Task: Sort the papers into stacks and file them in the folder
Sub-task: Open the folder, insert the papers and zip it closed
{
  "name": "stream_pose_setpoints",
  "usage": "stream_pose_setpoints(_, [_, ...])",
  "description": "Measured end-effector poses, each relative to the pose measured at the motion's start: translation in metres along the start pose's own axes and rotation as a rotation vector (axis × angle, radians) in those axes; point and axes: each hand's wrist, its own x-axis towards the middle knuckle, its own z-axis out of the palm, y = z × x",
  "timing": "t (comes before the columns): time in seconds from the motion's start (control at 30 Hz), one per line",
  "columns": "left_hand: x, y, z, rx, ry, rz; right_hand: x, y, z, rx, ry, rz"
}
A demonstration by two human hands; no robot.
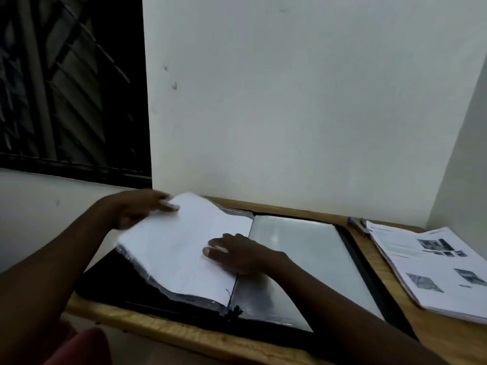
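On the table (pixel 163 329), the right hand (pixel 237 255) pinned the folder (pixel 110 283) page (pixel 184 243), fingers straight; the left hand (pixel 139 206) grip was unclear; flattening toward the spine seemed wise.

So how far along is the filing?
Partly done, it seems. The folder already holds a thick bundle of sleeved pages. In hand: the left hand grips that bundle's edge, the right hand presses it flat. Left: a stack of printed papers waits on the desk.
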Motion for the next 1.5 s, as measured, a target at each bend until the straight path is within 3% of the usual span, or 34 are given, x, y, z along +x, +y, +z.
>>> stream_pose_setpoints(0.07, [-0.003,-0.021,0.0,0.355,0.055,-0.066,0.015,0.006,0.009,-0.011,0.027,0.043])
stream_pose_setpoints(0.17, [0.008,-0.032,0.008,0.67,0.122,-0.128,0.022,0.008,0.01,-0.046,0.076,0.057])
stream_pose_setpoints(0.3, [0.036,-0.02,0.028,0.903,0.277,0.104,0.026,0.005,0.016,-0.033,0.139,0.088])
stream_pose_setpoints(0.37, [0.051,-0.02,0.041,0.851,0.287,0.248,0.028,0.005,0.021,-0.038,0.188,0.108])
stream_pose_setpoints(0.47, [0.064,-0.029,0.069,0.819,0.27,0.31,0.029,0.006,0.026,-0.053,0.177,0.132])
stream_pose_setpoints(0.63, [0.07,-0.053,0.096,0.934,0.244,0.198,0.035,0.009,0.028,-0.096,0.087,0.152])
stream_pose_setpoints(0.83, [0.061,-0.052,0.099,0.961,0.273,0.196,0.035,0.01,0.03,-0.1,0.114,0.145])
stream_pose_setpoints(0.93, [0.059,-0.049,0.101,0.958,0.314,0.202,0.031,0.011,0.023,0.021,0.161,0.126])
stream_pose_setpoints(1.07, [0.067,-0.038,0.105,0.815,0.37,0.28,0.007,0.028,-0.004,0.308,0.372,0.059])
stream_pose_setpoints(1.17, [0.077,-0.022,0.126,0.734,0.359,0.387,-0.027,0.062,-0.035,0.326,0.495,0.086])
stream_pose_setpoints(1.33, [0.057,0.051,0.208,0.645,0.23,0.491,-0.094,0.15,-0.081,0.335,0.575,0.329])
stream_pose_setpoints(1.5, [0.043,0.104,0.299,0.528,0.099,0.573,-0.158,0.225,-0.092,0.413,0.686,0.449])
